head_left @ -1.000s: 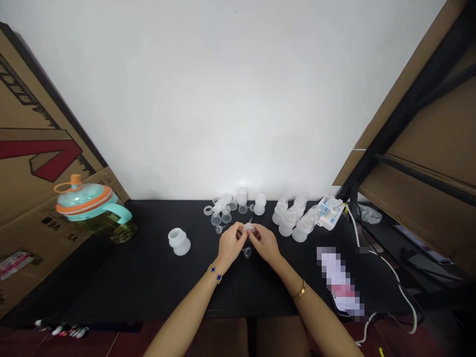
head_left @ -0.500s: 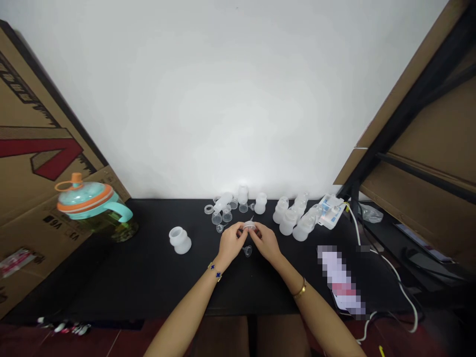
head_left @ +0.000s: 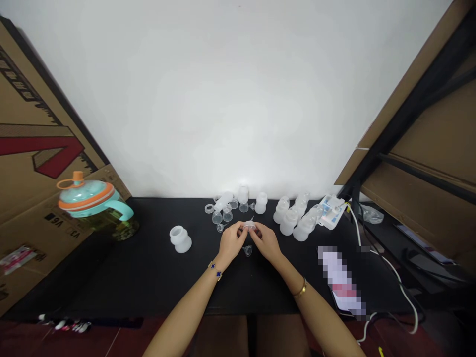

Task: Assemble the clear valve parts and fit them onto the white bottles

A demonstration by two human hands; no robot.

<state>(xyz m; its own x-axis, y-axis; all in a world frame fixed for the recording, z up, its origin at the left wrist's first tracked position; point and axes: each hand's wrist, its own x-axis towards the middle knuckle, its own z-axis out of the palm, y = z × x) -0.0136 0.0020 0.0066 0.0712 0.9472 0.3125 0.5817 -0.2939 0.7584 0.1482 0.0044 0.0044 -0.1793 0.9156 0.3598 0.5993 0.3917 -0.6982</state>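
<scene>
Between my two hands is a white ring (head_left: 249, 225) with a thin clear tip pointing up from it. My left hand (head_left: 232, 241) pinches the ring's left side, and my right hand (head_left: 267, 241) pinches its right side. A clear funnel-shaped piece (head_left: 247, 250) lies on the black table just below my fingers. Farther left stands an open white bottle (head_left: 180, 239). Beyond my hands are loose clear caps (head_left: 227, 214), a white ring lying flat (head_left: 209, 208) and a white bottle (head_left: 261, 203).
Several white bottles with clear tops (head_left: 288, 221) stand right of my hands, beside a white power strip (head_left: 332, 211) with cables. A phone (head_left: 342, 282) lies at the right front. A large teal-lidded jug (head_left: 96, 206) stands left, by a cardboard box (head_left: 33, 198).
</scene>
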